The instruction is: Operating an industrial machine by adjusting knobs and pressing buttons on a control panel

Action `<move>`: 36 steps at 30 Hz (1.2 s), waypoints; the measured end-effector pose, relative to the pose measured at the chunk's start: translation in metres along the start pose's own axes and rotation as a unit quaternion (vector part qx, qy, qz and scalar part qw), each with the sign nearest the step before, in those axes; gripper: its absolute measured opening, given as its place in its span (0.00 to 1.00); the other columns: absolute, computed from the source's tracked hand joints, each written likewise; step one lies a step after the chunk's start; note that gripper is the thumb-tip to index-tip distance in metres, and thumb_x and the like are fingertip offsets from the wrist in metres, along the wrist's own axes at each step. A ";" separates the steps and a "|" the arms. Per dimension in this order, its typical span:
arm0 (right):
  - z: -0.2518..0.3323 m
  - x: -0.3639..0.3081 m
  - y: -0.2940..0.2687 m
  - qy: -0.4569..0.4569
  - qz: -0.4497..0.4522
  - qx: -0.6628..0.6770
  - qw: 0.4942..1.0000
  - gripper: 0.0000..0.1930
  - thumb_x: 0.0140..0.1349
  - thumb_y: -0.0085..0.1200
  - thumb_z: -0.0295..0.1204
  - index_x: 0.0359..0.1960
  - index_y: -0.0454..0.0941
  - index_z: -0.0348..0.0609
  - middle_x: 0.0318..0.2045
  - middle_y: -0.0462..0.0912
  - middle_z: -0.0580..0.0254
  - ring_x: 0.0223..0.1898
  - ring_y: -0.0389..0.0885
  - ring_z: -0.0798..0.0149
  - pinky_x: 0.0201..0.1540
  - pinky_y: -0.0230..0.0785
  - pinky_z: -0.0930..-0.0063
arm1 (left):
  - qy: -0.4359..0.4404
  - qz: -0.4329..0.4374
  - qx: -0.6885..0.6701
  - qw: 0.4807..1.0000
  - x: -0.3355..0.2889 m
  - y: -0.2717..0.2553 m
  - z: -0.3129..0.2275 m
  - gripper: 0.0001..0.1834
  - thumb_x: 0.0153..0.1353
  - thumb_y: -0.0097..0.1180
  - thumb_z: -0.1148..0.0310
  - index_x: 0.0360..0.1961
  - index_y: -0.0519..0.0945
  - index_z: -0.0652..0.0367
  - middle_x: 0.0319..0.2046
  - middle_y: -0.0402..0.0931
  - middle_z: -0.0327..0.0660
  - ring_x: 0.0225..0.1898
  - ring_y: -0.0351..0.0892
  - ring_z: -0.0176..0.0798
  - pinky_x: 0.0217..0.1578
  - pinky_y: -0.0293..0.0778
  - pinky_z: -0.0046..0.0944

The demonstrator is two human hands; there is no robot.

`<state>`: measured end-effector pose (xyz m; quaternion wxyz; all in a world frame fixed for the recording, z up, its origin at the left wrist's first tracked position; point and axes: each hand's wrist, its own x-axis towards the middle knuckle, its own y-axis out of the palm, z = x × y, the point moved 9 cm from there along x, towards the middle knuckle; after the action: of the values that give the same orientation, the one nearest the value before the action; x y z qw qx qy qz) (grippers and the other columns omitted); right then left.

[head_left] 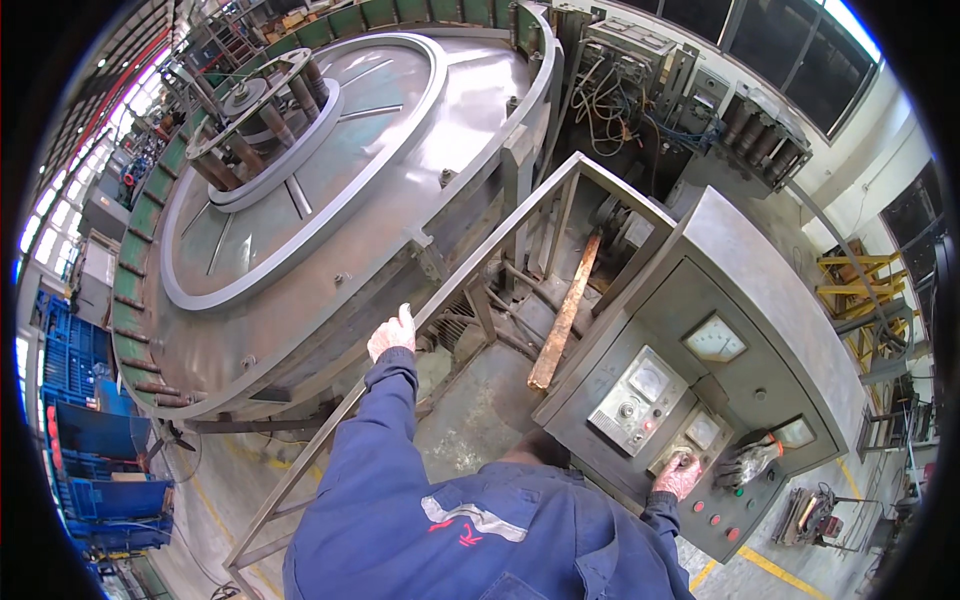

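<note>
My left hand is closed over the grey metal railing, its thumb sticking up. Beyond that rail lies a large round metal turntable with a raised ring on it. On my right stands a grey control cabinet with gauges, knobs and push buttons. My right hand has its fingers closed around a knob on the lower control unit; the fingers mostly cover the knob. Just right of that hand, a dark work glove with an orange edge rests against the panel. A second control unit sits to its upper left.
A long wooden board leans between the railing and the cabinet. Tangled cables hang from equipment at the back. Blue metal racks stand far left, and yellow stands far right. Red buttons line the panel's lower edge.
</note>
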<state>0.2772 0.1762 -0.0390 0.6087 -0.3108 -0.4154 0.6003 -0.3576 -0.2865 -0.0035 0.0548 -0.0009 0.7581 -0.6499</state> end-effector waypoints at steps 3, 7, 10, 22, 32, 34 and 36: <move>-0.005 0.000 0.001 0.010 0.004 0.004 1.000 0.20 0.67 0.60 0.37 0.54 0.76 0.37 0.48 0.82 0.44 0.52 0.80 0.46 0.57 0.71 0.58 | -0.002 0.005 -0.005 1.000 0.001 0.001 -0.001 0.41 0.74 0.29 0.36 0.40 0.89 0.57 0.38 0.87 0.53 0.45 0.86 0.58 0.50 0.78 0.55; -0.009 0.000 0.004 0.018 -0.005 0.017 1.000 0.20 0.66 0.61 0.37 0.53 0.77 0.38 0.46 0.83 0.45 0.50 0.81 0.47 0.56 0.73 0.59 | -0.002 -0.002 -0.009 1.000 -0.002 0.000 -0.001 0.41 0.74 0.29 0.36 0.38 0.89 0.57 0.37 0.87 0.54 0.43 0.86 0.59 0.49 0.78 0.56; -0.007 0.001 0.002 0.006 -0.022 0.002 1.000 0.19 0.66 0.61 0.38 0.52 0.78 0.39 0.44 0.83 0.46 0.47 0.83 0.48 0.53 0.74 0.60 | 0.003 -0.016 -0.002 1.000 0.002 0.003 0.000 0.42 0.74 0.29 0.36 0.35 0.90 0.58 0.34 0.86 0.55 0.41 0.87 0.60 0.47 0.79 0.57; -0.011 0.000 0.005 0.013 -0.016 0.008 1.000 0.21 0.64 0.62 0.36 0.55 0.77 0.38 0.47 0.83 0.43 0.49 0.83 0.43 0.54 0.74 0.55 | 0.015 -0.037 0.007 0.999 -0.004 -0.004 -0.006 0.43 0.75 0.29 0.38 0.33 0.89 0.61 0.32 0.86 0.56 0.38 0.87 0.61 0.45 0.79 0.57; -0.008 0.000 0.000 0.014 -0.017 0.028 0.999 0.18 0.65 0.62 0.36 0.52 0.77 0.38 0.46 0.82 0.46 0.48 0.82 0.49 0.54 0.73 0.59 | 0.014 -0.031 0.005 0.999 -0.005 -0.006 -0.008 0.43 0.75 0.28 0.37 0.33 0.90 0.60 0.33 0.86 0.56 0.39 0.87 0.61 0.45 0.79 0.57; -0.003 0.001 0.001 0.012 -0.013 0.028 0.999 0.18 0.65 0.61 0.36 0.51 0.77 0.38 0.45 0.82 0.46 0.48 0.82 0.49 0.55 0.73 0.59 | 0.003 -0.020 0.007 1.000 -0.002 -0.003 -0.002 0.44 0.75 0.27 0.36 0.34 0.90 0.60 0.34 0.86 0.56 0.41 0.87 0.61 0.46 0.79 0.57; -0.001 0.000 -0.001 0.013 -0.012 0.028 0.999 0.19 0.66 0.61 0.36 0.52 0.77 0.37 0.46 0.82 0.45 0.50 0.81 0.48 0.56 0.72 0.59 | 0.007 -0.018 0.001 1.000 -0.001 0.000 0.000 0.43 0.75 0.27 0.36 0.36 0.90 0.59 0.35 0.86 0.55 0.41 0.87 0.60 0.47 0.79 0.57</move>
<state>0.2782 0.1758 -0.0387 0.6294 -0.2961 -0.3940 0.6008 -0.3571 -0.2860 -0.0032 0.0384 -0.0100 0.7574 -0.6518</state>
